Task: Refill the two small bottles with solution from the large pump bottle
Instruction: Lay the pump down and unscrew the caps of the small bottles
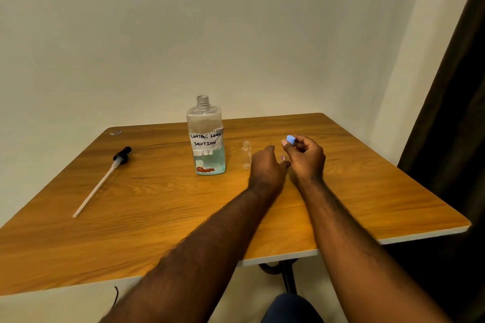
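The large clear bottle (pixel 207 139), labelled "contact lens solution", stands uncapped at mid-table with blue liquid in its lower part. Its black pump head with a long white tube (pixel 105 178) lies on the table to the left. One small clear bottle (pixel 246 155) stands open just right of the large one. My left hand (pixel 267 168) holds the second small bottle (pixel 283 157), which is mostly hidden between my hands. My right hand (pixel 304 157) pinches a small blue cap (pixel 290 139) just above it.
The wooden table (pixel 157 204) meets a white wall at the back. A small clear scrap (pixel 115 132) lies at the table's back left corner. A dark curtain (pixel 459 86) hangs at the right, and the table's black leg (pixel 287 275) shows below the front edge.
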